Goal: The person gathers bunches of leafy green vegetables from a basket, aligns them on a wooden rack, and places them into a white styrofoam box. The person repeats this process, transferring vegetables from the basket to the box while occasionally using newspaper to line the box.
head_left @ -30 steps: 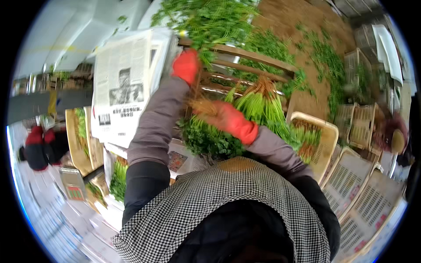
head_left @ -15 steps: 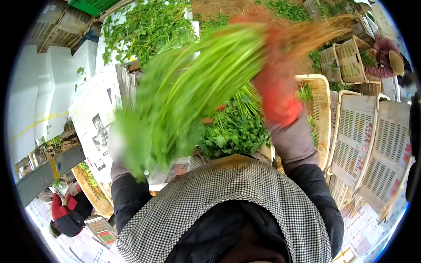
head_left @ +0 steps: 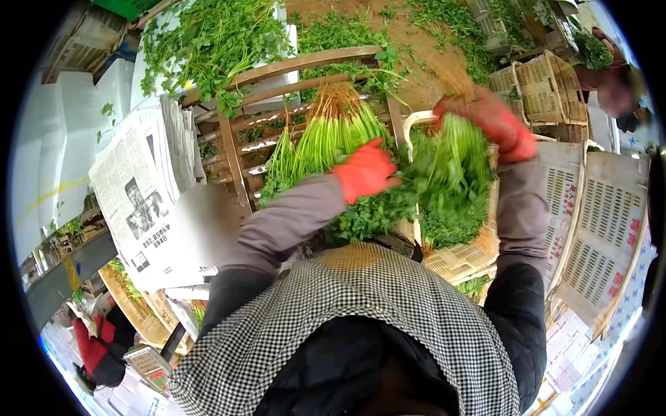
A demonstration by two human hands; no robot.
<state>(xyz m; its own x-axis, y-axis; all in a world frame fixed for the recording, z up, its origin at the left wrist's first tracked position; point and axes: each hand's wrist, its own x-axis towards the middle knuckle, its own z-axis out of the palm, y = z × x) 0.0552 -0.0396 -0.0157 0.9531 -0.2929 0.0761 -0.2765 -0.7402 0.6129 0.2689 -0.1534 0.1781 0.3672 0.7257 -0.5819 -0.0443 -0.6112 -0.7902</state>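
In a red glove, my right hand [head_left: 496, 125] grips a bunch of leafy green stalks [head_left: 458, 166], resembling celery, near its brown roots. The leaves hang down over a cream plastic crate [head_left: 508, 201] that has more greens inside. My left hand [head_left: 364, 171], also red-gloved, has its fingers apart with nothing seen in them. It is over a larger pile of the same stalks [head_left: 331, 135] lying in front of me, roots pointing away. That pile rests at a slatted wooden rack [head_left: 232, 156].
A newspaper stack [head_left: 132, 201] lies to the left. Loose greens [head_left: 215, 41] cover a white surface at the far left. Perforated crates [head_left: 603, 236] stand on the right, with more crates [head_left: 541, 90] behind. One person [head_left: 104, 340] is at lower left, another [head_left: 610, 76] at far right.
My right hand has swung the bunch from in front of me to the right, over the crate. My left hand has moved right, above the pile. The rack and rooted pile now show.
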